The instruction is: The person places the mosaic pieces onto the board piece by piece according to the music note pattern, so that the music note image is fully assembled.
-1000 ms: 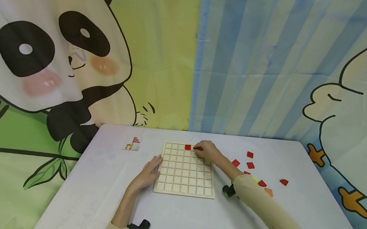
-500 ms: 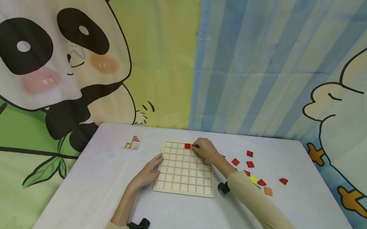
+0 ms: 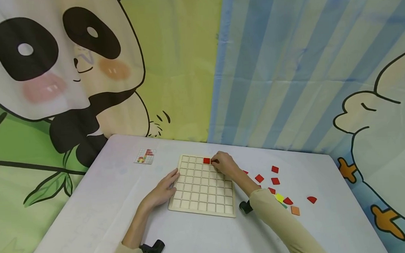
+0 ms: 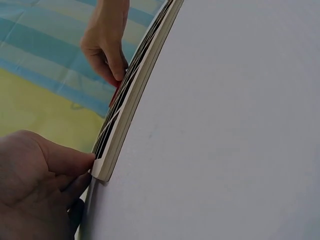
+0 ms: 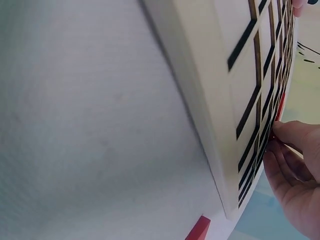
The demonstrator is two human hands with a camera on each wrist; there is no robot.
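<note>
A pale wooden grid board (image 3: 201,187) lies on the table, with one red square tile (image 3: 206,161) set in its far row. My right hand (image 3: 225,164) is at that same row, just right of the tile. Its thumb and fingertips pinch a small red piece (image 5: 272,135), mostly hidden by the fingers in the right wrist view. My left hand (image 3: 161,190) rests at the board's left side, fingers extended and touching the edge. In the left wrist view its thumb (image 4: 75,161) lies against the board's rim.
A small pattern card (image 3: 145,156) lies at the back left. Right of the board are scattered red pieces (image 3: 275,181), a yellow piece (image 3: 279,198), a green one (image 3: 284,205) and an orange square (image 3: 295,210). Printed curtains (image 3: 272,82) hang behind the table (image 3: 90,207).
My right hand has shifted slightly left with the red piece, and its fingertips have come closer to the placed red tile. My left hand stays at the board's edge.
</note>
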